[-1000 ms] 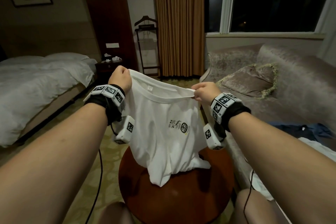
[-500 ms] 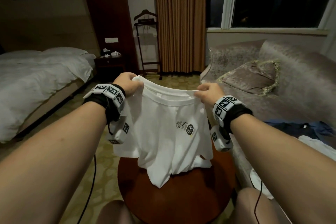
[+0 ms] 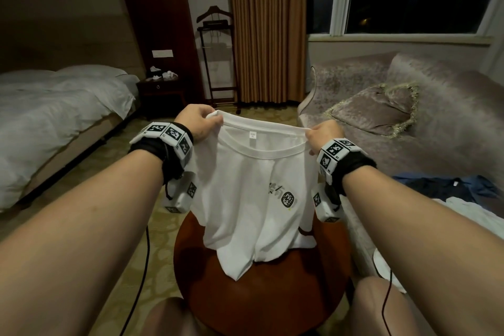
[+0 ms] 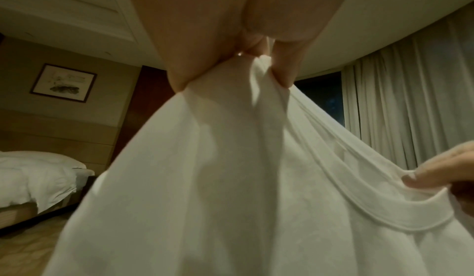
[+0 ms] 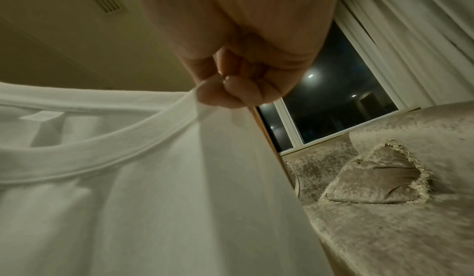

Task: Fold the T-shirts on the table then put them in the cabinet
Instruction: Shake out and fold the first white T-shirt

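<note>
A hotel-like bedroom: made bed [image 3: 54,106], valet stand [image 3: 216,57], curtains [image 3: 266,27], velvet chaise [image 3: 436,123].

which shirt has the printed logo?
The white T-shirt held up by both hands over the round table; the dark blue one on the sofa shows none.

White tee [image 3: 253,199] chest print [image 3: 283,195] too small to read.
</note>
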A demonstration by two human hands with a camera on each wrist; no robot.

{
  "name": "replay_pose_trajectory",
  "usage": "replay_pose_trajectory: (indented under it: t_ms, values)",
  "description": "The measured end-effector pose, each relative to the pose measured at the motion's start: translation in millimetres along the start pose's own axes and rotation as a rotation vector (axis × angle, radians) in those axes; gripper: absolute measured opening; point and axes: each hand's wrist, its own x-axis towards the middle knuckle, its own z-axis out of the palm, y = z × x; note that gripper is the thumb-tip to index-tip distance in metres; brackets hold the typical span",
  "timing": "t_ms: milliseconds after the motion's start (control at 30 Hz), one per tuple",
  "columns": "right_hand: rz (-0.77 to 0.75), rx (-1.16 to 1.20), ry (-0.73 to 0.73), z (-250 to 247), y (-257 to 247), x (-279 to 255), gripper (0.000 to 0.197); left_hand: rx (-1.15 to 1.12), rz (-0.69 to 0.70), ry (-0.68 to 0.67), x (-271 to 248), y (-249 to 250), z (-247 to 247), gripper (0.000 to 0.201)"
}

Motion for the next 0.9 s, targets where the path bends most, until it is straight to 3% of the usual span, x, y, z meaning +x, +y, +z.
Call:
replay_pose_trajectory:
  t_ms: [133, 333, 433, 600, 667, 767, 900]
  values:
    - [-0.086, 0.008, 0.001, -2, -1, -9, 0.010, 0.012, 0.011, 0.004, 3, 1, 0, 0.019]
    - [-0.320, 0.095, -0.107, -1, -4, -14, 0.034, 0.010, -0.111, 0.101, 11, -12, -6, 0.021]
    - [-0.313, -0.005, -0.216, -1, -11, -19, 0.043, 0.026, -0.151, 0.112, 13, -15, -8, 0.020]
    - [-0.309, -0.131, -0.363, 3, -11, -23, 0.036, 0.048, -0.149, 0.131, 12, -19, -10, 0.020]
    - [-0.335, -0.310, -0.396, 5, -8, -24, 0.037, 0.061, -0.129, 0.146, 11, -20, -11, 0.021]
    - [-0.366, -0.536, -0.322, 0, -4, -23, 0.022, 0.095, -0.089, 0.165, 7, -21, -16, 0.024]
    - [-0.315, -0.403, -0.222, -17, -6, -21, 0.023, 0.089, -0.061, 0.094, -2, -17, -25, 0.022]
